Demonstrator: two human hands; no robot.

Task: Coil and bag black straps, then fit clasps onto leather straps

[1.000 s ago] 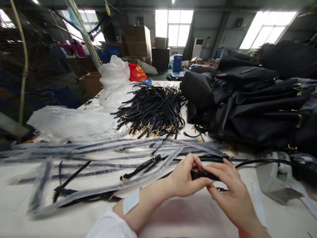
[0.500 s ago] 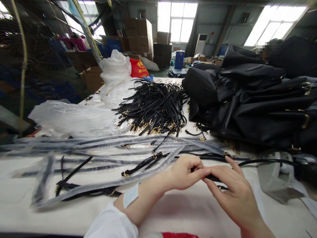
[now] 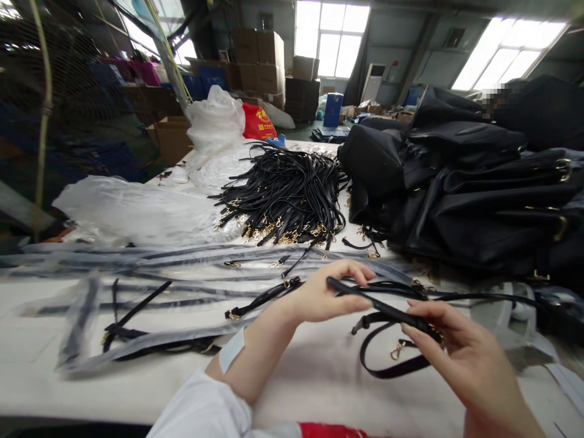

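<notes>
The right hand (image 3: 474,353) hides part of the black strap (image 3: 385,308).

Black strap (image 3: 385,309), gold clasp (image 3: 395,351)

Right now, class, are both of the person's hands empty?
No, the right hand holds a black strap between thumb and fingers.

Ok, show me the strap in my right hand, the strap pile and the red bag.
Held strap (image 3: 387,309): head view, straight upper stretch.
Strap pile (image 3: 292,188): head view, middle of heap.
Red bag (image 3: 258,121): head view, printed side.
</notes>
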